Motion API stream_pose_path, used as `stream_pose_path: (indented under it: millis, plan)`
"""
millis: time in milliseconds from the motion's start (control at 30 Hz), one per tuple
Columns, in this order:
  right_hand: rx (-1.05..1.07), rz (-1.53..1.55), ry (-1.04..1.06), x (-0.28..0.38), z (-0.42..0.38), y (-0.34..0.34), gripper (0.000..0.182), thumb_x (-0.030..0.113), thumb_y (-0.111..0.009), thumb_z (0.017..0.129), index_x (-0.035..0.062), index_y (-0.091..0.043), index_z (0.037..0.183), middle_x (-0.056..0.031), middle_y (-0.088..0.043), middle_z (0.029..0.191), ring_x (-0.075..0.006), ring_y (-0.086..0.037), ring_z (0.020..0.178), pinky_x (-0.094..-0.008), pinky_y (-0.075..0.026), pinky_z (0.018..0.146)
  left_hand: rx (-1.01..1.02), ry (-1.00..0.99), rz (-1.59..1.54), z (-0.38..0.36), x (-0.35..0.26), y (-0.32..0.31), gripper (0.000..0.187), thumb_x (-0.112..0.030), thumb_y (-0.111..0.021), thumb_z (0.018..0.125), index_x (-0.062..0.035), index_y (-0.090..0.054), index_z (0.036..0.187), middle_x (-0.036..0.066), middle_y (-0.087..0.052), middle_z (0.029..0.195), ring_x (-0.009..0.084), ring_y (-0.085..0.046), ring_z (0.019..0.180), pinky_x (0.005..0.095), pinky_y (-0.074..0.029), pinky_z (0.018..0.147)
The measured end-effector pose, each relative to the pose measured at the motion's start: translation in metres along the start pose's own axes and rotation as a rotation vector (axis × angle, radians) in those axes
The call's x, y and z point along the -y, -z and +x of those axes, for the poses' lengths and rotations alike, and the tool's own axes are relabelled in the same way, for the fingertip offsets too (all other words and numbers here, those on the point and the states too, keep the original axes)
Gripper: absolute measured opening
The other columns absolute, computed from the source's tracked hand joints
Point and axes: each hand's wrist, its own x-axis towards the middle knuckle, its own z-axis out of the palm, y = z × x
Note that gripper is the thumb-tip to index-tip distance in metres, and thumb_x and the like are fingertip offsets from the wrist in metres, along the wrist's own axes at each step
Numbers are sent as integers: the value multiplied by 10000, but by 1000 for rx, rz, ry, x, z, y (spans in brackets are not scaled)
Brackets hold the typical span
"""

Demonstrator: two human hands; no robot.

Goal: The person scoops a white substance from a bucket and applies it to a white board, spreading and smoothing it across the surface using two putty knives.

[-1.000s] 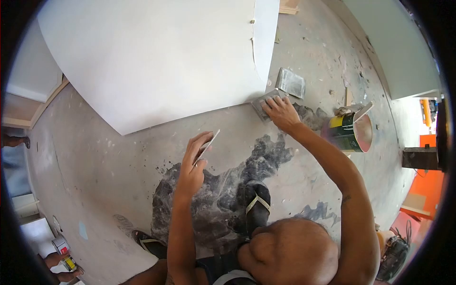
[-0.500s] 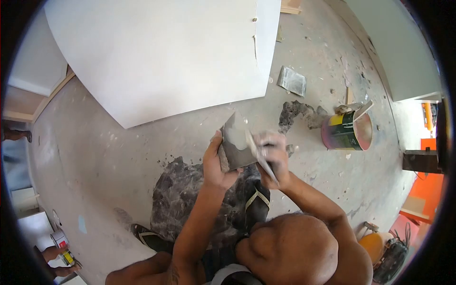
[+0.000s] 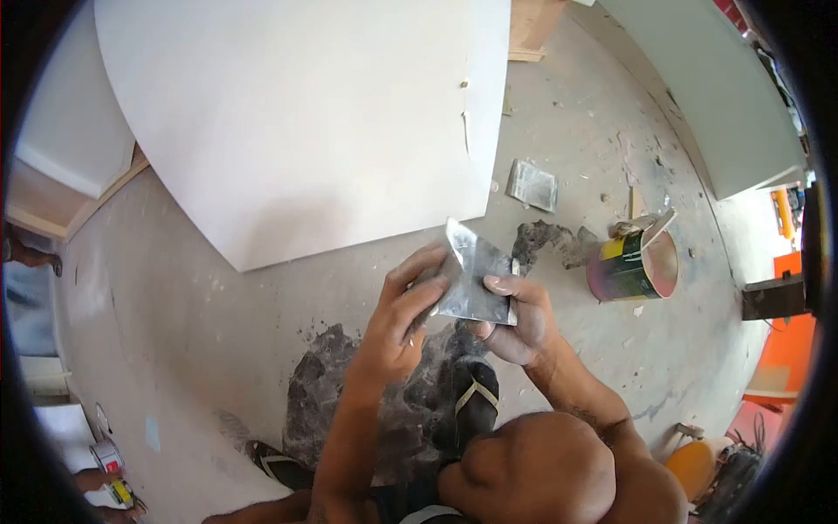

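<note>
A flat, dark square filler spreader (image 3: 489, 284), smeared with pale putty along its upper left edge, is held out in front of me. My right hand (image 3: 522, 321) grips its right side, thumb flat on the face and fingers underneath. On the left, my left hand (image 3: 403, 306) curls its dusty fingers around a second spreader, mostly hidden by the hand and seen nearly edge-on. The two spreaders meet or overlap between my hands. Below them lies a dark patch (image 3: 327, 393) on the floor, by my sandalled foot (image 3: 476, 397).
A large white panel (image 3: 305, 131) stands ahead. To the right is a filler bucket (image 3: 621, 272) with a stick in it. A putty-smeared square plate (image 3: 532, 185) lies on the floor. At lower left, another person's hands hold a can (image 3: 106, 456).
The spreaders have shifted: the dark plate now rests in my right hand, its face up, while my left fingers have curled over. The right hand's blurred wiping motion has stopped.
</note>
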Motion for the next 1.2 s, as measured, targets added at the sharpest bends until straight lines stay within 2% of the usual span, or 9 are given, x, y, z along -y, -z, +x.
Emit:
stream_pose_path:
  millis: [133, 267, 400, 633, 833, 900, 1033, 1100, 1200]
  plan:
    - [115, -96, 42, 40, 2, -15, 243, 115, -626, 917, -43, -623, 1101, -125, -685, 897, -224, -673, 701, -343, -548, 572, 260, 7, 420, 0, -6, 22, 580, 108, -528, 809, -108, -580, 1345, 186, -490, 1425, 377, -473, 1347, 490, -405, 1117]
    - [47, -1106, 888, 110, 31, -80, 277, 115, -588, 967, -37, -640, 1193, -84, -719, 1041, -147, -665, 905, -307, -525, 813, 375, 196, 448, -22, 6, 15, 640, 171, -453, 758, -81, -606, 1326, 167, -516, 1403, 346, -474, 1351, 470, -380, 1133]
    - [-164, -2073, 1675, 178, 114, -122, 416, -8, -565, 863, 113, -627, 1256, -76, -654, 1203, -331, -603, 1094, -412, -496, 910, 220, 298, 207, -27, 6, 8, 684, 203, -410, 741, -79, -585, 1339, 171, -508, 1412, 370, -481, 1343, 439, -391, 1130]
    - [-354, -2239, 1902, 179, 179, -100, 425, 6, -600, 834, 117, -623, 1244, -121, -619, 1208, -350, -570, 1125, -467, -481, 907, 134, 293, 175, -32, 17, 20, 689, 205, -409, 727, -79, -599, 1326, 175, -508, 1405, 366, -479, 1346, 434, -379, 1139]
    - [-260, -2325, 1466, 185, 166, -81, 395, 21, -543, 849, 112, -645, 1220, -93, -638, 1168, -342, -592, 1112, -492, -478, 926, 129, 323, 183, -47, 27, 20, 625, 200, -417, 761, -56, -596, 1302, 156, -539, 1395, 345, -492, 1338, 454, -385, 1146]
    - [-277, -2223, 1762, 195, 160, -111, 378, 18, -564, 839, 110, -654, 1194, -93, -646, 1142, -347, -601, 1081, -497, -479, 918, 140, 342, 164, -45, 25, 20, 666, 209, -415, 730, -61, -598, 1311, 161, -528, 1394, 349, -479, 1347, 443, -379, 1146]
    - [-266, -2226, 1661, 201, 159, -139, 426, -40, -492, 855, 21, -590, 1265, -179, -578, 1277, -381, -518, 1190, -461, -433, 1029, 139, 326, 161, -37, 27, 21, 701, 222, -423, 703, -68, -605, 1314, 164, -524, 1390, 351, -476, 1349, 430, -378, 1144]
    - [-347, -2133, 1986, 197, 179, -115, 408, -3, -596, 804, 114, -652, 1190, -98, -640, 1152, -346, -594, 1081, -479, -492, 897, 120, 332, 164, -35, 27, 21, 694, 219, -419, 707, -65, -608, 1311, 164, -528, 1388, 350, -482, 1344, 430, -377, 1145]
    - [-285, -2102, 1920, 179, 185, -77, 457, -35, -621, 756, 115, -654, 1187, -97, -637, 1157, -341, -590, 1072, -446, -495, 881, 76, 337, 142, -41, 35, 24, 649, 189, -404, 732, -29, -594, 1313, 175, -528, 1393, 343, -499, 1335, 439, -395, 1140]
